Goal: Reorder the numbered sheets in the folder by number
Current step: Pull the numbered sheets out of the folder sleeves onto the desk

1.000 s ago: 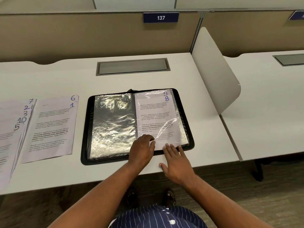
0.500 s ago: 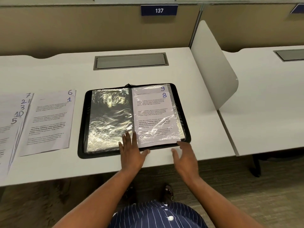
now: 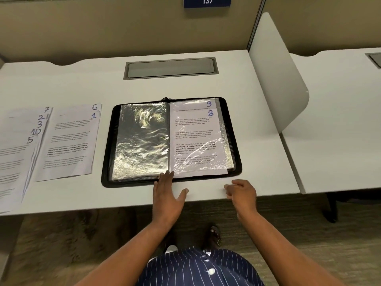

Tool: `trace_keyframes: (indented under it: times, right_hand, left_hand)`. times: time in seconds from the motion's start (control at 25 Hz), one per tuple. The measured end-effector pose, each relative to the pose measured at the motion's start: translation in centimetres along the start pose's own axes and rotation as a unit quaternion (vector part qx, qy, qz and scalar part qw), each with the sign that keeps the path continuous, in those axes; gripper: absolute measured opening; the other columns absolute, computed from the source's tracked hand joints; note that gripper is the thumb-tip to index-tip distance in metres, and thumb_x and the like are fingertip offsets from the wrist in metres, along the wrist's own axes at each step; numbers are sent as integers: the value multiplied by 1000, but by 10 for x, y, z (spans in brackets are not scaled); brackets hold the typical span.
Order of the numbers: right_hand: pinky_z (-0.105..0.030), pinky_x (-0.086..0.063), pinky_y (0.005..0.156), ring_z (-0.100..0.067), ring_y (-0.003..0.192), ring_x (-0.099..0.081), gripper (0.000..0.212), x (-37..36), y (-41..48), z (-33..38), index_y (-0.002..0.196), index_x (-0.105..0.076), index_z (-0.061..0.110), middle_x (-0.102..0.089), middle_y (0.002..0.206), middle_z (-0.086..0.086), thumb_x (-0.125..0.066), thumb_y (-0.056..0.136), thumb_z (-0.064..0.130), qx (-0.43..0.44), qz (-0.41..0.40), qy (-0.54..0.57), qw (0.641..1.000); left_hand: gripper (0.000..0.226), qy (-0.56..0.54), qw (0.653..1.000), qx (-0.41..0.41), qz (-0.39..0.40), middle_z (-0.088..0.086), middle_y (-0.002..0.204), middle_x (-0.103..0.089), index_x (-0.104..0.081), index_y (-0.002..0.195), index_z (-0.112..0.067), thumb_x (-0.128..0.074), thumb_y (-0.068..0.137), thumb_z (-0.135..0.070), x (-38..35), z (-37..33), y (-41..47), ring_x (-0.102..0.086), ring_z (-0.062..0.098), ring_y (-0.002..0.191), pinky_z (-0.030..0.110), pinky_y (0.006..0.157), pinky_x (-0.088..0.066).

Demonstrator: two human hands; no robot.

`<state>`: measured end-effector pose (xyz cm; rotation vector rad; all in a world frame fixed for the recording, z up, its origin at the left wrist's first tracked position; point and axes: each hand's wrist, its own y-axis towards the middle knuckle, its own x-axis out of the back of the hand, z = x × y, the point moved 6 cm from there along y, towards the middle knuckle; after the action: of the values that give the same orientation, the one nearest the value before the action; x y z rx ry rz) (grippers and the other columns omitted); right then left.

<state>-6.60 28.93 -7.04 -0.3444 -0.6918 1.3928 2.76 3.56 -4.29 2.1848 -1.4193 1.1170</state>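
Note:
A black display folder lies open on the white desk. Its left page is an empty shiny plastic sleeve. On its right side, sheet 8 lies over sheet 9, whose top strip shows above it. My left hand lies flat with straight fingers, the tips touching the folder's near edge at the spine. My right hand rests near the desk's front edge, fingers loosely curled, holding nothing, apart from the folder. Loose sheets lie to the left: 1 over 6, and a fanned pile marked 7, 2, 3, 10, 5.
A grey cable hatch is set into the desk behind the folder. A white curved divider stands at the right edge, with another desk beyond it. A beige partition with a plate reading 137 closes the back.
Both hands have drawn back toward the desk's front edge. The right hand left the lower edge of sheet 8 and curled loosely. The left hand flattened, now only touching the folder's near edge.

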Motion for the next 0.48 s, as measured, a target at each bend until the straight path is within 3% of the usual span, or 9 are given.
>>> trace_keyframes:
  times: [0.16,0.32,0.48]
  right_hand:
    - [-32,-62,80,-22,89,-75,27,8,0,6,112,-66,14,-75,100,-6,-78,88,9,5,4,68,998]
    - [-36,-64,80,-27,91,-75,31,-9,14,28,113,-67,4,-75,98,-12,-81,85,6,9,17,119,993]
    - [-40,-64,84,-27,89,-75,32,-6,15,21,109,-65,11,-72,104,-13,-80,82,2,-11,34,80,996]
  left_hand:
    - [72,-58,997,52,-12,-2,159,-37,-36,154,-26,-71,92,-41,-1,9,-18,-28,17,149,47,122,-29]
    - [67,-81,993,83,-14,-2,157,-41,-42,151,-24,-71,92,-38,-2,9,-24,-32,16,147,45,121,-31]
    - [62,-133,979,149,-50,-2,149,-48,-47,147,-21,-72,92,-35,5,10,-26,-42,17,138,36,116,-36]
